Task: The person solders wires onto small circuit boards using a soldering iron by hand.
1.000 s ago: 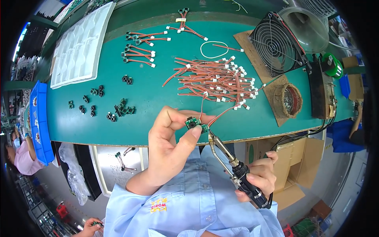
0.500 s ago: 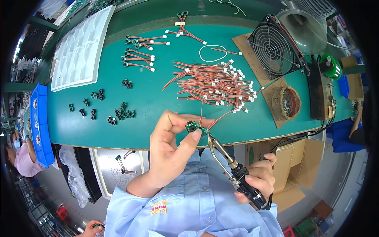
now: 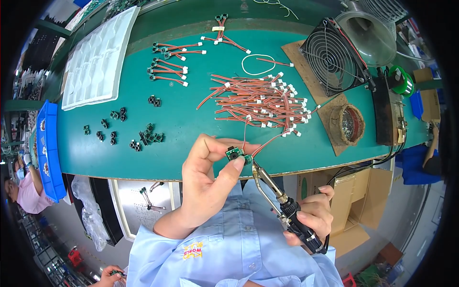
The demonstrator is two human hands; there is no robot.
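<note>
The small green circuit board (image 3: 233, 154) is in the air just on the near side of the wire pile (image 3: 260, 101), pinched between the thumb and fingers of the left hand (image 3: 204, 179); whether it is one board or two side by side I cannot tell. Two red leads (image 3: 244, 137) run from it to the pile's near edge. The right hand (image 3: 311, 217), nearer the wearer than the pile, is closed around the handle of a soldering iron (image 3: 290, 206), its tip at the board's edge where a lead meets it; actual contact is too small to make out. The step in hand looks like soldering that lead on, and the next move would call for a steady pinch while the joint sets. Left of the pile lie loose little boards (image 3: 150, 135); beyond it, to the left, boards with leads (image 3: 167, 68); to its right, a round pot (image 3: 340, 123) and, farther back, a fan (image 3: 329, 60).
</note>
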